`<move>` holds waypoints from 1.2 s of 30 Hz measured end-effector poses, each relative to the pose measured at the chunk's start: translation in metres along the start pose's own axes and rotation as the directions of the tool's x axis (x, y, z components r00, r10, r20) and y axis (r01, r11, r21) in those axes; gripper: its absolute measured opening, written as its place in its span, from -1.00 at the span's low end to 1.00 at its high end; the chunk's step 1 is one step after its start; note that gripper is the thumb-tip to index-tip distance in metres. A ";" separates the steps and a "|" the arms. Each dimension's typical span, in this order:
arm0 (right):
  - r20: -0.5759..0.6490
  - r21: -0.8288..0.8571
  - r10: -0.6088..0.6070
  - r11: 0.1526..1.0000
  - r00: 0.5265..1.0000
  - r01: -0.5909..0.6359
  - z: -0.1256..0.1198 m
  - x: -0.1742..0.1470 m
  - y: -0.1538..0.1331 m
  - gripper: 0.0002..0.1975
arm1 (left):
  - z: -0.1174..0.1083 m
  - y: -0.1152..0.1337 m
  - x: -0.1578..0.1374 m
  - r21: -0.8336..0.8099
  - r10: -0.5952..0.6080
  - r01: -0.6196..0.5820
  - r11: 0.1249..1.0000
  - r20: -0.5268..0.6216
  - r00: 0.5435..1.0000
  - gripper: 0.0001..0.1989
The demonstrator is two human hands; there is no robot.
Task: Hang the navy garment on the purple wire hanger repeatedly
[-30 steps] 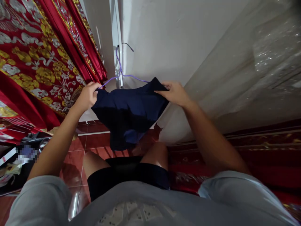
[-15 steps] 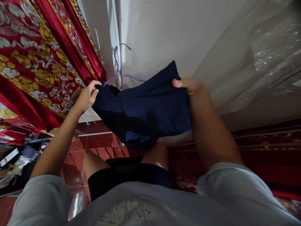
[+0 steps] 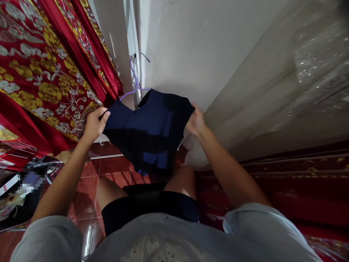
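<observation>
Here the left hand (image 3: 96,123) and right hand (image 3: 196,122) are pinching opposite sides of a shirt (image 3: 152,118) on a purple hanger (image 3: 137,86).

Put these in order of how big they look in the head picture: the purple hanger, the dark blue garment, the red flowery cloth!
1. Red flowery cloth, though the edge cuts it off
2. Dark blue garment
3. Purple hanger, partly hidden

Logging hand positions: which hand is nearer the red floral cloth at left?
Left. The left hand appears close beside the red floral cloth; the right hand is across the navy top, farther away.
</observation>
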State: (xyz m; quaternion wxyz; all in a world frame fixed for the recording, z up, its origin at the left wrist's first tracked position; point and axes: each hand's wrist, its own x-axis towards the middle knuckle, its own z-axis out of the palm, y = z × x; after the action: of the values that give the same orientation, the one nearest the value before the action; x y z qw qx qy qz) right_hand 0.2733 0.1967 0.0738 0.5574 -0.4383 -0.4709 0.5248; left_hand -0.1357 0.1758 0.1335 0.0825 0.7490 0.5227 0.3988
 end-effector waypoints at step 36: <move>0.484 -0.354 -0.514 0.626 0.709 0.695 0.064 -0.077 -0.010 -0.61 | -0.041 0.122 -0.051 -0.394 -0.126 0.411 0.822 0.578 0.806 -0.76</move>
State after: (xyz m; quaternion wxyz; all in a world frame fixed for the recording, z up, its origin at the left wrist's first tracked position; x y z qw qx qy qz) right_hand 0.2118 0.1187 0.0894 0.4758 -0.2858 -0.8011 0.2239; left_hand -0.0832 0.0671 0.2012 0.4716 0.6961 0.4618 0.2826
